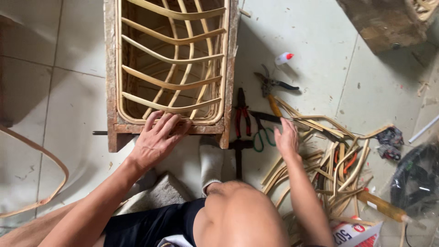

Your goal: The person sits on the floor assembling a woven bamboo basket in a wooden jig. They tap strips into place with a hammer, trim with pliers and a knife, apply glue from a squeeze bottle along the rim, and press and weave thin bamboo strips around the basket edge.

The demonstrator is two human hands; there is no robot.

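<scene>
Head view: left hand [157, 137] flat on rattan frame [171, 59].

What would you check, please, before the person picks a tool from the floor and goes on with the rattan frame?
1. Left hand steadies the wooden jig at its near edge: ok, the palm lies flat on it.
2. Right hand has a tool: not ok, it reaches over the tools but grips nothing that can be seen.
3. Tools within reach: ok, red-handled pliers, green-handled scissors and black-handled shears lie beside the jig.
4. Curved rattan ribs seated in the jig: cannot tell, their ends are hidden.
5. Floor at the right: not ok, loose rattan strips are piled there.
</scene>
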